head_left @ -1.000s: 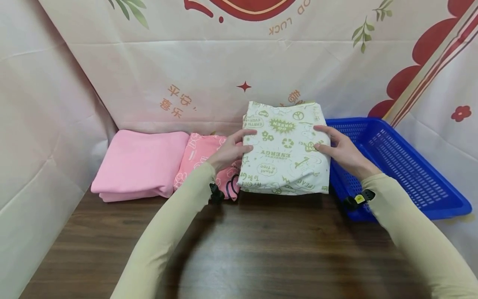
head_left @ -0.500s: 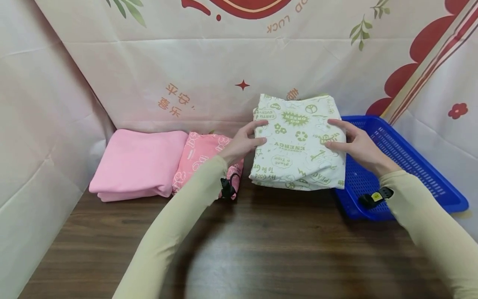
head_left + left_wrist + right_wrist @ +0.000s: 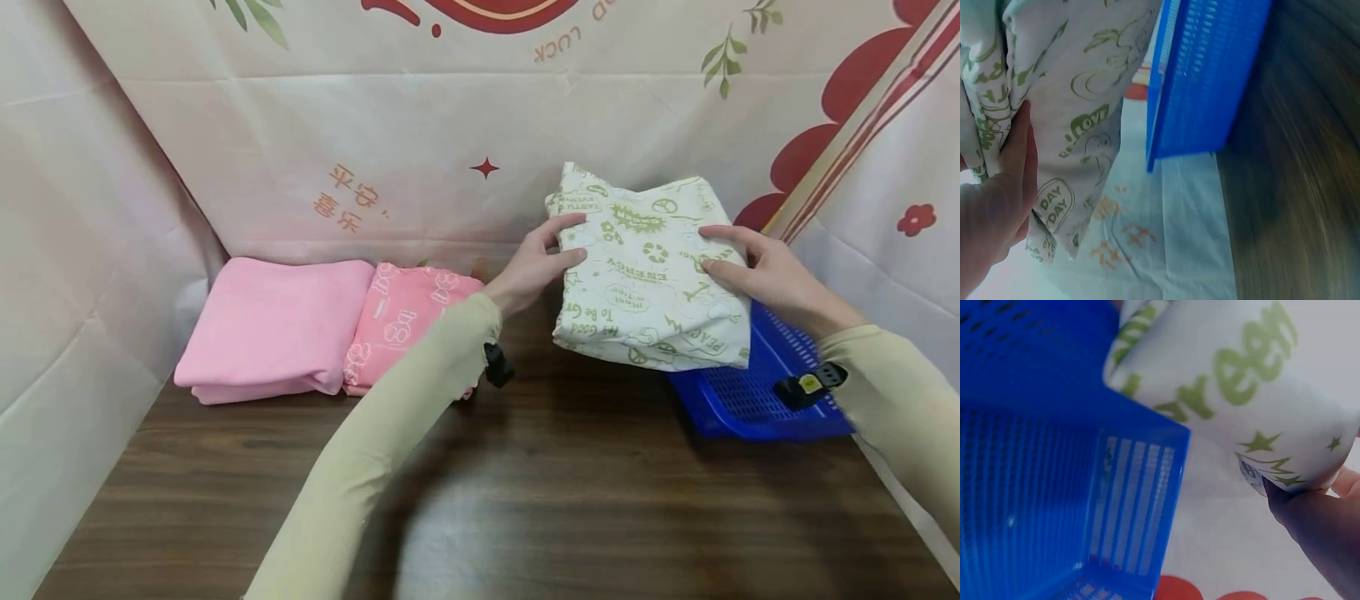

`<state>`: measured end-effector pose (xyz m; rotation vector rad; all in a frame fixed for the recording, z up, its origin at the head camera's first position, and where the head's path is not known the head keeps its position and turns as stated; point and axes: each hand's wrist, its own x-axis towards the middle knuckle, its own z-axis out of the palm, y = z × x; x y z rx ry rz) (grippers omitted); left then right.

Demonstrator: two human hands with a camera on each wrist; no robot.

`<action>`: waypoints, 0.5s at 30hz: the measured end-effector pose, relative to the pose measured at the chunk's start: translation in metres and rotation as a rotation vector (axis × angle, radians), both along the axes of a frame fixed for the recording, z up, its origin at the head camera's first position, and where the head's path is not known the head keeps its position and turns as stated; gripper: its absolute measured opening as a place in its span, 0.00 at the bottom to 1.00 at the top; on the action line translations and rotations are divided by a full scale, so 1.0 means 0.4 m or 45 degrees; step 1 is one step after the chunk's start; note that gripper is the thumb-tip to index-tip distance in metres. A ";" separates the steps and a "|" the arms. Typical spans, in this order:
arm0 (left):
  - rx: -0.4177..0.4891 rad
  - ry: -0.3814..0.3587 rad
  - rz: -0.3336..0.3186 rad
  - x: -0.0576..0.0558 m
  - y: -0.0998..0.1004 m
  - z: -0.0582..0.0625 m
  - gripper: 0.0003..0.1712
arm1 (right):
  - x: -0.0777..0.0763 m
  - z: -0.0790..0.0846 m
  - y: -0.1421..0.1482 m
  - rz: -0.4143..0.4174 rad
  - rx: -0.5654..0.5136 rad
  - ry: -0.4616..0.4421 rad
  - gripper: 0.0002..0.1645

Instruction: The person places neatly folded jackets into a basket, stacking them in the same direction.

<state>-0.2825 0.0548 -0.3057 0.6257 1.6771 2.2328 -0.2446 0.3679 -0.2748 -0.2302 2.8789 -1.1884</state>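
Note:
Between both hands hangs a folded white cloth (image 3: 637, 283) with green print, raised off the table and tilted, its right part over the blue basket (image 3: 757, 408). My left hand (image 3: 536, 262) grips its left edge, thumb on top and other fingers underneath. The right hand (image 3: 772, 271) grips the opposite edge the same way. In the left wrist view, fingers (image 3: 1016, 150) tuck into the folds of the cloth (image 3: 1066, 125). In the right wrist view, the cloth (image 3: 1229, 381) overlaps the rim of the basket (image 3: 1175, 462), and the basket's visible inside holds nothing.
A folded light pink cloth (image 3: 277, 325) lies at the left of the wooden table (image 3: 570, 500). Right beside it is a folded coral-pink cloth (image 3: 397, 325) with white outlines, partly behind the left sleeve. A printed fabric backdrop (image 3: 420, 125) stands close behind.
Both hands have lifted the white cloth and carried it right, from beside the coral-pink cloth to partly over the basket. It now tilts more. The pink cloths and basket stay put.

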 end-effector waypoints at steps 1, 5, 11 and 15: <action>0.007 0.009 -0.007 0.002 0.010 0.003 0.30 | 0.002 0.002 0.007 -0.004 0.021 0.008 0.36; 0.057 0.015 -0.039 0.011 0.056 0.005 0.30 | 0.010 0.011 0.043 -0.038 0.042 0.000 0.35; 0.071 -0.017 -0.113 0.033 0.128 -0.002 0.32 | 0.009 0.038 0.101 -0.088 0.146 -0.023 0.34; 0.093 -0.063 -0.146 0.044 0.163 -0.011 0.35 | 0.006 0.050 0.137 -0.100 0.166 -0.048 0.35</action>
